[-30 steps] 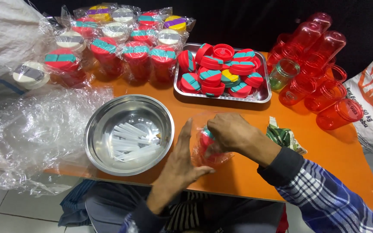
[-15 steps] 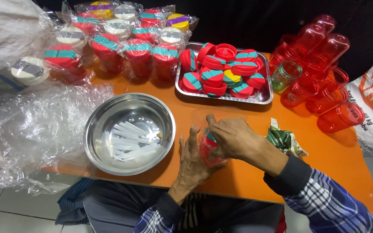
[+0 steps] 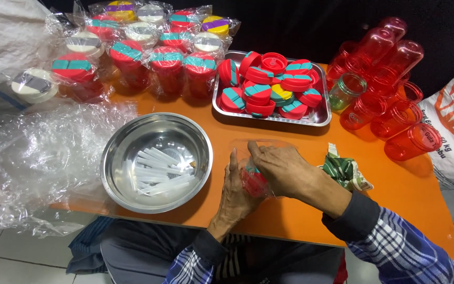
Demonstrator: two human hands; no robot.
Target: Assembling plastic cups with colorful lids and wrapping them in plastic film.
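While both hands work at the near edge of the orange bench (image 3: 290,210), they enclose one small red jar (image 3: 254,181) wrapped in clear film. Left hand (image 3: 236,192) cups the jar from the side, fingers extended upward, grip loose but in contact. Right hand (image 3: 282,168) covers it from above and beside, fingers curled shut on the jar. Just right of that hand lies a crumpled green wrapper (image 3: 345,171). To the left sits a steel bowl (image 3: 156,163) holding clear plastic sticks (image 3: 158,171), with loose film (image 3: 32,158) beyond it. Farther back, a steel tray (image 3: 321,117) carries red and teal lids (image 3: 269,87). Empty red jars (image 3: 390,79) lie at the right; wrapped, lidded jars (image 3: 148,47) line the far left.
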